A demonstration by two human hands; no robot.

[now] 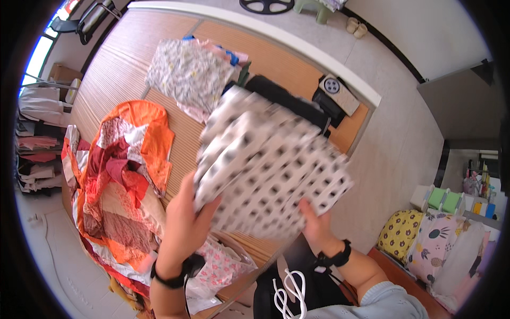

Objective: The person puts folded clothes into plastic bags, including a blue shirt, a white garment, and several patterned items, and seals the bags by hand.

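Note:
A folded white cloth with black dots (271,171) is held up between both hands, slightly blurred. My left hand (189,219) grips its left edge with the thumb on top. At its lower right edge, my right hand (316,223) pinches it, thumb also on top; the fingers beneath are hidden. Behind the cloth lies a folded black garment (287,99), partly covered by it. Farther back is a stack topped by a folded grey-white patterned cloth (191,73). An orange and red patchwork cloth (123,175) lies crumpled left of my left hand.
All of this is over a ribbed tan mat (107,60) with a white edge (358,85). A pink flowered cloth in clear plastic (223,259) lies near me. A beige device with a round dark dial (332,85) sits at the far right corner. Printed bundles (434,243) stand right.

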